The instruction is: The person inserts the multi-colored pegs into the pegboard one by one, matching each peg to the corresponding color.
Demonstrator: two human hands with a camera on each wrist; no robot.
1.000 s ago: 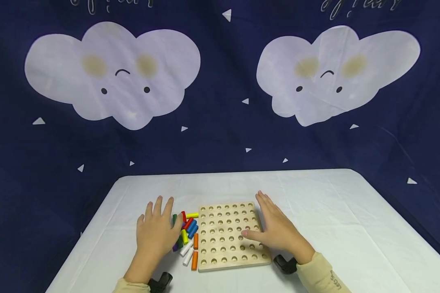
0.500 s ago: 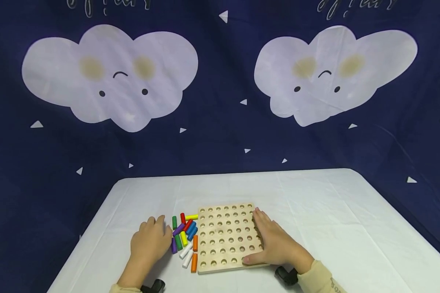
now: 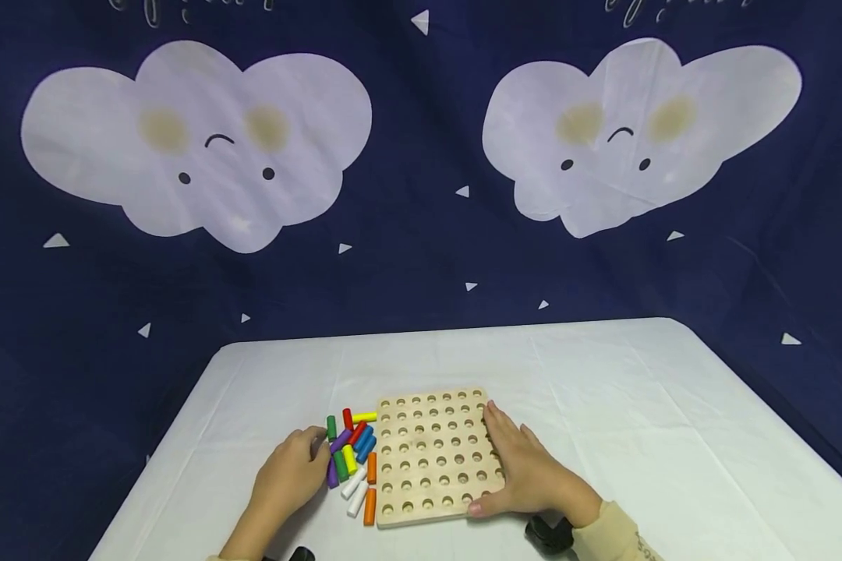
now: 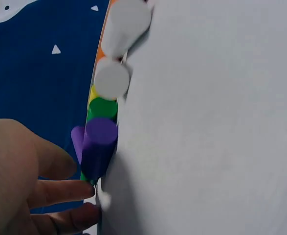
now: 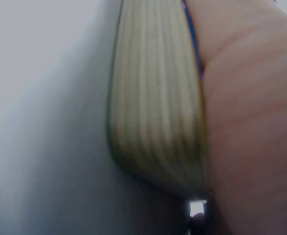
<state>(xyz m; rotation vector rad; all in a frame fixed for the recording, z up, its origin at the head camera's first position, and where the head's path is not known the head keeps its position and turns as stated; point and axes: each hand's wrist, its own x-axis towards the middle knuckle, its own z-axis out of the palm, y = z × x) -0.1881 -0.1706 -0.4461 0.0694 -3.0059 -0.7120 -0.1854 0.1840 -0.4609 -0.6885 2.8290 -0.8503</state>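
A wooden pegboard (image 3: 431, 454) with rows of round holes lies on the white table. My right hand (image 3: 533, 475) rests on its near right corner, fingers stretched along the right edge and thumb at the front edge. Left of the board lies a loose pile of coloured pegs (image 3: 348, 459). My left hand (image 3: 288, 471) is at the pile's left side, index fingertip close by a green peg (image 3: 331, 428). In the left wrist view, thumb and fingers are parted beside a purple peg (image 4: 99, 147), with nothing between them.
Two white pegs (image 3: 357, 499) and two orange pegs (image 3: 369, 506) lie at the near end of the pile, along the board's left edge. A yellow peg (image 3: 365, 418) touches the far left corner. Behind the table (image 3: 603, 374) hangs a dark blue cloth (image 3: 421, 296) with clouds.
My left hand has drawn back from over the pegs, lowered, and come in beside them from the left. My right hand has come down onto the board's corner, its thumb moving to the front edge.
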